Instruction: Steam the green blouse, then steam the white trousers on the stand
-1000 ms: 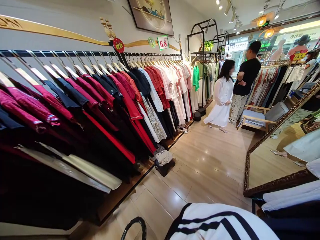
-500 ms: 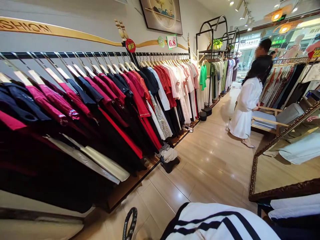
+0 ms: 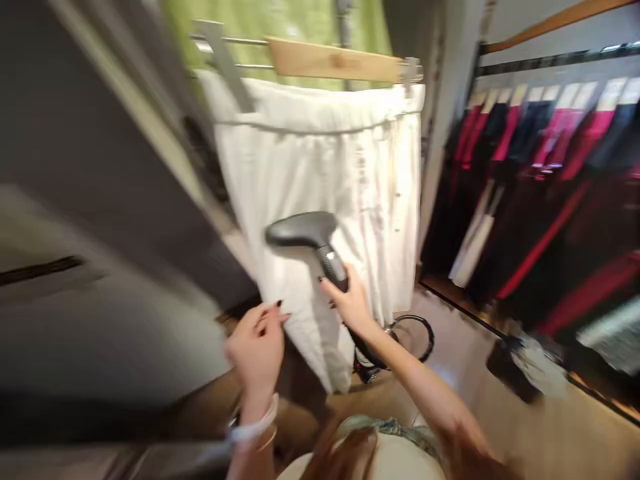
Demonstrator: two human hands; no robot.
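A white garment (image 3: 330,200) hangs from a wooden clip hanger (image 3: 335,61) in front of me. My right hand (image 3: 353,303) is closed round the handle of a dark grey garment steamer (image 3: 307,237), whose head is pressed against the white cloth. My left hand (image 3: 260,343) pinches the garment's lower left edge and holds it out. The picture is smeared by motion.
A green garment (image 3: 280,23) hangs behind the white one. A rack of red, black and pink clothes (image 3: 545,173) runs along the right. The steamer's black hose (image 3: 410,333) loops near the wooden floor (image 3: 540,427). A grey wall or panel (image 3: 100,200) fills the left.
The view has swung from the shop aisle and long clothes rack to a white garment close in front. Both my hands have come into view, with the steamer at the cloth.
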